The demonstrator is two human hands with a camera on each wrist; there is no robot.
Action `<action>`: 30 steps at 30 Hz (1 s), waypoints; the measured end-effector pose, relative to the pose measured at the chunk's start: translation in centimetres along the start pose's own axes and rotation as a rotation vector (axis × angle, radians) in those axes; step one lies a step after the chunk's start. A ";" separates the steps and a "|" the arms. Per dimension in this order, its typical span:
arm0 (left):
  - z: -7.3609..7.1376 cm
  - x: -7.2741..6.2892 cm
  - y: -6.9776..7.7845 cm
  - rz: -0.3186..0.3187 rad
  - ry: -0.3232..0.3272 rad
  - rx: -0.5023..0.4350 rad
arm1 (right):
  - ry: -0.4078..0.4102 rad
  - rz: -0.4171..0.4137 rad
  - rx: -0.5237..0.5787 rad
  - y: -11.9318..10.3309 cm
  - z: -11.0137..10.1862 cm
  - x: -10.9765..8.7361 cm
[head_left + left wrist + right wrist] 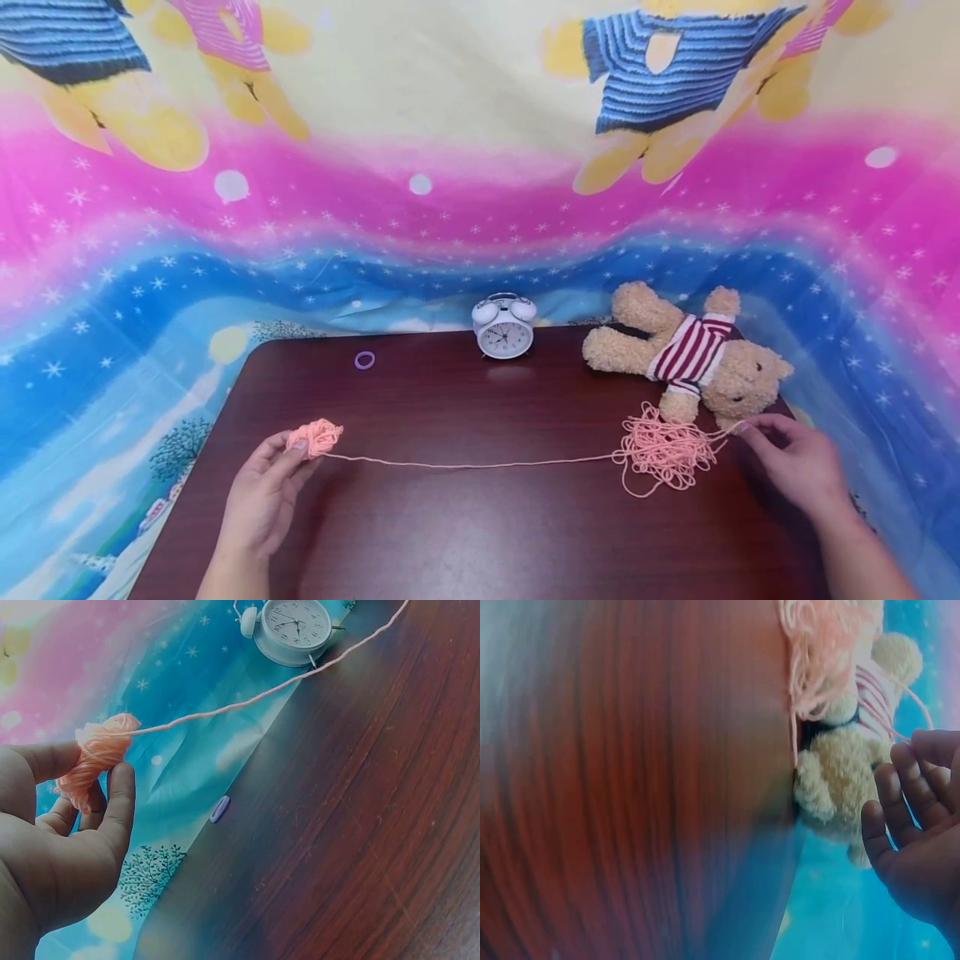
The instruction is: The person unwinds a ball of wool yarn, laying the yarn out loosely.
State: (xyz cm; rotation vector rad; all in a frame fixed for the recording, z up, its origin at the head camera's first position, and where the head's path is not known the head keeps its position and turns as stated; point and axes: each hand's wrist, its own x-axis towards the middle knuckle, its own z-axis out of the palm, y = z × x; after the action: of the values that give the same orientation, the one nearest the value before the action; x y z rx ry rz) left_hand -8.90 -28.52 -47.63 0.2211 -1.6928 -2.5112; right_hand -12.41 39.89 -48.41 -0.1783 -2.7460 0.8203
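Observation:
My left hand [262, 492] grips a small wound ball of peach yarn [318, 437] between thumb and fingers above the left side of the table. One strand [465, 466] runs from it across to a loose, tangled heap of the same yarn [667, 450] at the right. Beside that heap, my right hand [802, 462] pinches a few strands between thumb and index finger. In the right wrist view the pinched yarn loop [919, 705] rises in front of the teddy bear [840, 776], and the other fingers are loosely bent. The left wrist view shows the yarn ball [97, 757] with its strand drawn out.
The teddy bear in a striped shirt [686, 354] lies on its back behind the heap, touching it. A white alarm clock [505, 327] stands at the table's back edge. Left of it lies a purple ring-shaped band [364, 361]. A printed cloth [420, 275] hangs behind the dark table [465, 542].

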 end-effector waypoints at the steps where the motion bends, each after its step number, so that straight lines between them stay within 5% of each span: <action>1: 0.1 0.0 0.0 0.001 0.000 0.002 | -0.008 -0.003 0.001 -0.3 0.2 0.0; 15: 1.4 0.3 -0.4 -0.015 -0.006 0.043 | -0.183 -0.138 0.059 -3.7 2.5 -0.1; 30: 3.2 0.4 -1.3 -0.037 -0.022 0.064 | -0.236 -0.120 0.271 -8.6 4.6 -0.3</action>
State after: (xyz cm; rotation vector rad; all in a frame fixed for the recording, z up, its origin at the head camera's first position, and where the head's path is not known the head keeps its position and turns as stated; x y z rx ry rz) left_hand -9.92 -25.17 -47.70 0.2332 -1.7950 -2.4964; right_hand -13.84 30.26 -47.37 0.1442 -2.7836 1.2355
